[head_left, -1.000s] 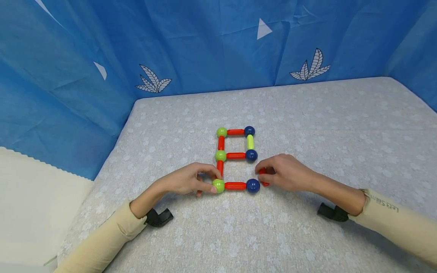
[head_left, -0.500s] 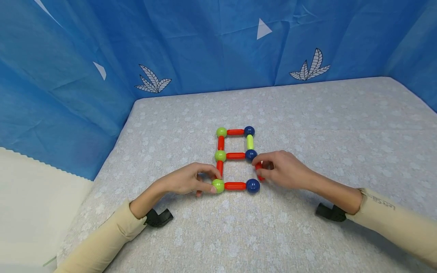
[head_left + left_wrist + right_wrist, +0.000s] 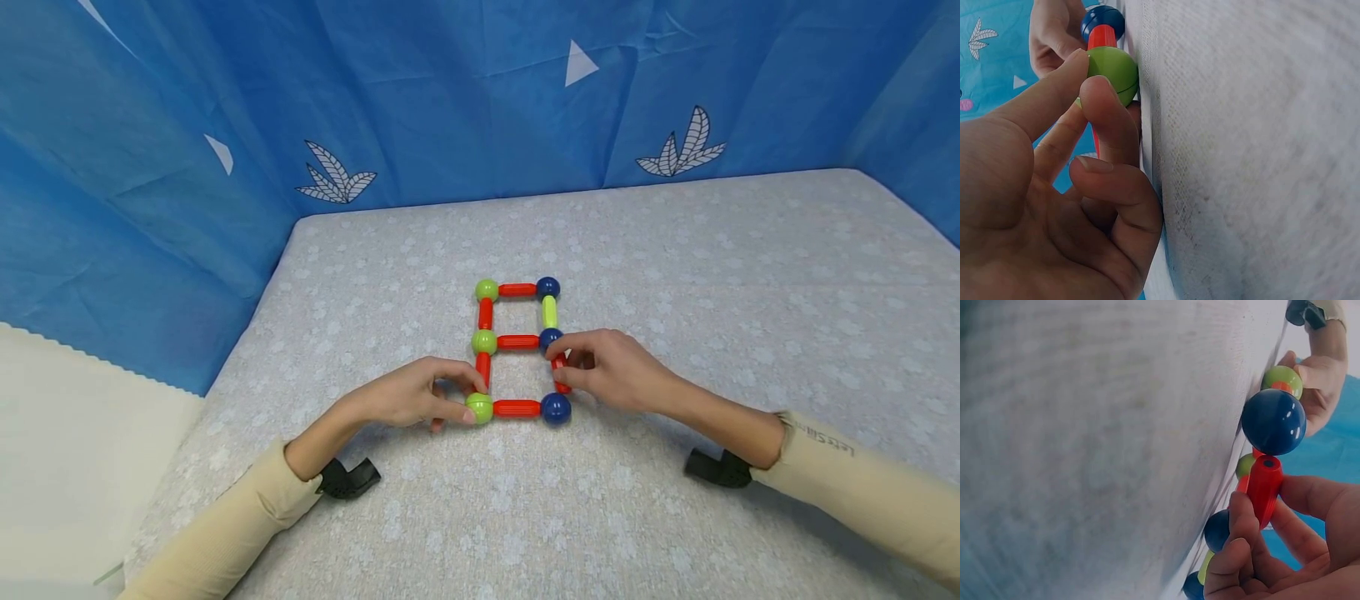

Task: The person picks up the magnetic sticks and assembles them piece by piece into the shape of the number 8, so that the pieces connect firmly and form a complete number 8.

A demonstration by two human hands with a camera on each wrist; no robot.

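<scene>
My left hand (image 3: 423, 393) pinches the near green ball (image 3: 479, 408) of a ladder-shaped frame of balls and rods. A red rod (image 3: 517, 409) joins that ball to the near blue ball (image 3: 556, 409). My right hand (image 3: 618, 367) grips a loose red rod (image 3: 561, 375) between thumb and fingers, between the near blue ball and the middle blue ball (image 3: 550, 340). In the right wrist view the rod's near end (image 3: 1268, 464) shows just beside the blue ball (image 3: 1274, 422); whether they touch I cannot tell. Fingers partly cover the middle blue ball.
Farther back, the frame continues with red rods, a yellow-green rod (image 3: 550, 312), a far green ball (image 3: 487, 290) and a far blue ball (image 3: 548, 287). A patterned cloth (image 3: 720, 283) covers the table. Blue sheeting (image 3: 450, 100) hangs behind it.
My right hand has carried the red rod left and slightly away from me, into the gap between the near and middle blue balls. My left hand has stayed on the near green ball.
</scene>
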